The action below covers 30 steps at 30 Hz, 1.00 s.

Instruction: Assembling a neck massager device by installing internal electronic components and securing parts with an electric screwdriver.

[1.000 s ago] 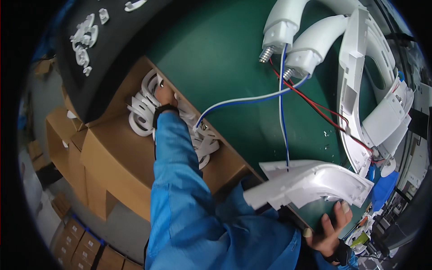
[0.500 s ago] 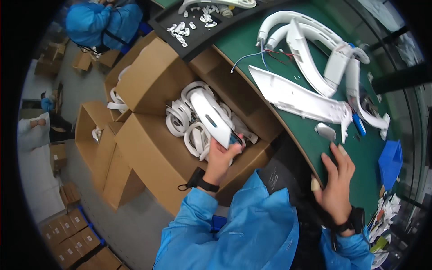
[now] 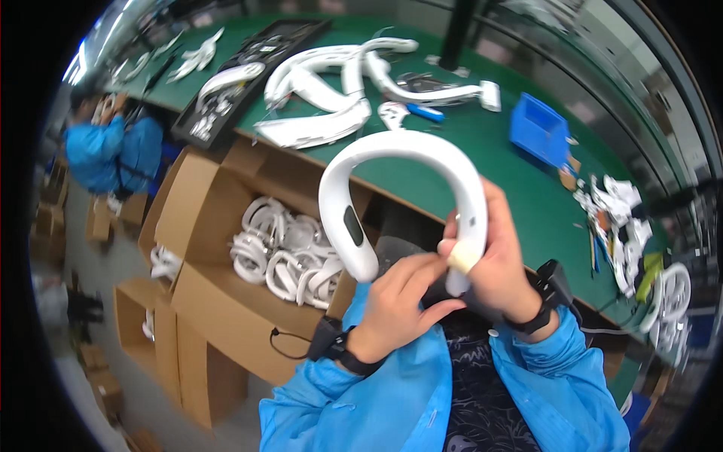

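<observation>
A white U-shaped neckband device (image 3: 429, 143) with a dark oval patch on one arm is held up in front of me, its bend away from me. My right hand (image 3: 493, 260) grips its right arm close to the end, a pale yellow cover on the thumb. Close by, my left hand (image 3: 399, 305) has its fingers stretched toward that same end, thumb spread apart. Its fingertips meet the right thumb and are partly hidden. The device's left arm hangs free above the left hand.
An open cardboard box (image 3: 218, 294) at left holds several white curved parts (image 3: 282, 248). On the green bench (image 3: 542, 218) lie white curved housings (image 3: 331, 124), a blue-handled tool (image 3: 425, 112), a blue bin (image 3: 540, 129) and scraps (image 3: 621, 226). Another person (image 3: 113, 151) sits far left.
My left hand has left the box and come to the middle. The right hand has come off the bench edge and now grips the neckband device. The view has swung right.
</observation>
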Motion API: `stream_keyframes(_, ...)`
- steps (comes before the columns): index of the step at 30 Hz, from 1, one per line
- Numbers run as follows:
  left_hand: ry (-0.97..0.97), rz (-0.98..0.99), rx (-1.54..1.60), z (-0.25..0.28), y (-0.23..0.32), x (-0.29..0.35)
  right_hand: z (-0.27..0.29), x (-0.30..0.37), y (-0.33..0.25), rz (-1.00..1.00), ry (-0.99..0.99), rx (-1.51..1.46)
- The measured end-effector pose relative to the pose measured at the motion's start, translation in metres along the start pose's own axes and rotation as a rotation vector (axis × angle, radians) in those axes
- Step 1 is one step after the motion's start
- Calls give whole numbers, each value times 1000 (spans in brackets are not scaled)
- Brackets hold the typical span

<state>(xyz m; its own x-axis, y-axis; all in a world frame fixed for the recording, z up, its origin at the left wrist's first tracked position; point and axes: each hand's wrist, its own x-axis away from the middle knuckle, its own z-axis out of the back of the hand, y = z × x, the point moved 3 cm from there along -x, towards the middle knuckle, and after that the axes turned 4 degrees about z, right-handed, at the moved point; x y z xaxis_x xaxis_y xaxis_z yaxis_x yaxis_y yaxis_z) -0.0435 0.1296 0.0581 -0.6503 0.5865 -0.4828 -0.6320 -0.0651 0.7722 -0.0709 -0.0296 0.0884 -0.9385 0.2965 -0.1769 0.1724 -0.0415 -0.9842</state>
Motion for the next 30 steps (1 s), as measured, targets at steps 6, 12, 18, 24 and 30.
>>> stream_keyframes(6, 388, -411, 47, 35, 34, -11, 89, 39, -41, -19, 197, -368)
stream_keyframes(12, -271, 451, 1144, -36, 38, -69, 127, 66, -24, 20, 205, -622)
stream_keyframes(18, -534, 452, 1306, -79, 83, -81, 149, 65, 23, -118, 124, -1236)
stream_keyframes(24, -548, 517, 1262, -95, 77, -104, 145, 63, 40, -206, 117, -1404)
stream_keyframes(30, -540, 582, 1326, -96, 67, -110, 154, 60, 48, -294, 215, -1239)
